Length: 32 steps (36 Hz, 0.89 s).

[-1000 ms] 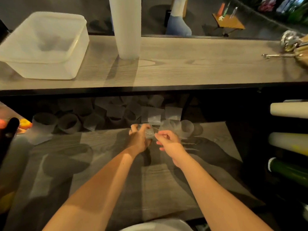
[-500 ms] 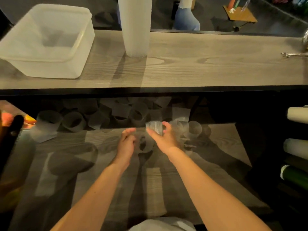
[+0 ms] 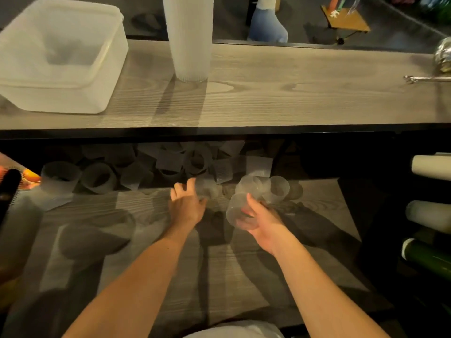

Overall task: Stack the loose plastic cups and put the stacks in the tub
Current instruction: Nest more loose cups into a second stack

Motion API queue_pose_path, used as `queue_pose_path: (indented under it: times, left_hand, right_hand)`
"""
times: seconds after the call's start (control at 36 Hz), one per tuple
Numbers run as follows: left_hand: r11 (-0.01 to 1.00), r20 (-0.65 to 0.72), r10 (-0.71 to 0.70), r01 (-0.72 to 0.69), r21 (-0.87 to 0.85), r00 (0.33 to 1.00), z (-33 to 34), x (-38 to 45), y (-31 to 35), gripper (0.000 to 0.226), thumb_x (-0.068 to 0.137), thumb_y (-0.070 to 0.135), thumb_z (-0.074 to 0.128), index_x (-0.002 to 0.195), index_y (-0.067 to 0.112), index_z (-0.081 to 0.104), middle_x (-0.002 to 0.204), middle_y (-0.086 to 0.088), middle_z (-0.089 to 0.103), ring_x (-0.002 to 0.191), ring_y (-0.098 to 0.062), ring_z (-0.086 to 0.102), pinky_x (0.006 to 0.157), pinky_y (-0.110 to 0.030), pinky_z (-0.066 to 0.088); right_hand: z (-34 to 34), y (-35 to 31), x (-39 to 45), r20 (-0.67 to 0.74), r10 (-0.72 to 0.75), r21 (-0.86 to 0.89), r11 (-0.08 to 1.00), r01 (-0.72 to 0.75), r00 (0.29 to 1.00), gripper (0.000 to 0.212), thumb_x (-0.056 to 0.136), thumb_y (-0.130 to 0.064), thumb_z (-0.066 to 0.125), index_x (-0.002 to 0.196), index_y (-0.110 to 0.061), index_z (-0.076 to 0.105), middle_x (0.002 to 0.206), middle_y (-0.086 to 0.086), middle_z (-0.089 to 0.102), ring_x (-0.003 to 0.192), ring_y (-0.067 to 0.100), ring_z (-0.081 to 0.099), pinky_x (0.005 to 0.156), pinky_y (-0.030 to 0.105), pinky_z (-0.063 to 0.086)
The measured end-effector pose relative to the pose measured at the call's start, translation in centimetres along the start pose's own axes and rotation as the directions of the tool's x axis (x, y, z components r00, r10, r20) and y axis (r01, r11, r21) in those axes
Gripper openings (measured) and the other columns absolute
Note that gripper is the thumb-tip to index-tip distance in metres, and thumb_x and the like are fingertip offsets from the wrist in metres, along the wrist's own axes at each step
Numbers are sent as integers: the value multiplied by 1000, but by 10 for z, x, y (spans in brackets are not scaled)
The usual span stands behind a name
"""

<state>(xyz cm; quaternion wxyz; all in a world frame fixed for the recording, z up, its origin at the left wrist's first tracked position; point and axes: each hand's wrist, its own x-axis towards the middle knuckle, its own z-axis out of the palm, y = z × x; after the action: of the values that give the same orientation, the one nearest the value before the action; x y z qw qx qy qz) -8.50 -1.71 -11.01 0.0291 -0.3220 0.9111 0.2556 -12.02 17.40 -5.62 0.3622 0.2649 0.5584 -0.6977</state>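
Lower shelf: right hand [image 3: 262, 222] is gripping a clear cup [image 3: 240, 213] mouth-out, ready for nesting, while left hand [image 3: 186, 203], fingers spread and empty, is reaching toward a loose cup [image 3: 207, 187].

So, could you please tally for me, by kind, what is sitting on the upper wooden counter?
Translucent tub: 1
Tall stack of cups: 1
Slim metal tool: 1
Shiny round metal object, cut off by the right edge: 1
Total: 4
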Motion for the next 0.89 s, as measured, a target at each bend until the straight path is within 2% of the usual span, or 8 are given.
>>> queue_pose_path:
  times: [0.19,0.28,0.33,0.44,0.56,0.67,0.81,0.89]
  left_hand:
    - [981,80,-49,63,-183,996,-6,-2,-9,30,90,26,63,115,11,56,122,-12,49,116,-33,45,101,-40,39]
    - [875,189,-125,199,-443,974,-17,-17,5,19,97,23,51,112,19,41,106,-6,57,89,-22,55,80,-35,43]
    - [835,219,-100,202,-512,971,-20,-28,14,29,93,23,50,119,24,37,108,1,56,95,-21,56,84,-36,44]
    - [523,363,120,252,-814,924,-27,-48,22,53,85,7,63,127,14,32,120,-5,54,114,-18,55,92,-23,50]
    - [667,422,199,193,-720,884,-26,-63,23,29,97,28,59,114,11,43,101,6,55,94,-8,54,81,-19,46]
    - [851,333,194,10,-525,923,-18,-70,34,27,102,39,42,102,13,46,120,0,41,103,-14,50,90,-26,35]
    - [732,324,326,-21,-681,888,-24,-76,41,19,104,29,40,93,15,47,141,12,20,114,24,32,104,-20,22]
    - [763,383,362,-33,-646,850,-22,-77,45,24,104,33,41,92,13,50,143,14,24,124,18,29,103,-17,20]
  right_hand:
    - [4,-1,-1,-64,-35,139,989,44,997,32,99,-30,65,129,-17,61,128,10,68,117,29,65,109,44,49]
    - [12,7,3,-93,-113,41,992,117,989,57,87,-37,78,137,-17,60,129,4,71,123,25,64,116,48,42]
    - [16,12,1,-47,-177,50,983,179,983,74,74,-43,84,139,-16,59,130,4,71,124,23,64,118,48,41]
    - [20,15,-2,-119,-279,39,958,286,953,92,62,-54,90,136,-8,60,133,7,67,128,25,60,118,48,40]
    - [15,13,-4,-162,-305,5,951,310,938,14,94,-31,73,101,-21,65,106,-8,65,117,17,56,101,34,39]
    - [12,13,-10,-170,-291,28,954,300,941,37,93,-34,74,120,-8,70,110,-9,68,119,13,53,111,39,36]
    - [-6,12,-17,-74,-255,173,949,264,964,38,86,-27,79,122,-18,72,129,4,72,130,22,61,120,48,38]
    - [-19,6,-23,31,-265,193,948,254,964,47,92,-21,72,139,-20,63,131,3,72,125,20,64,115,42,45]
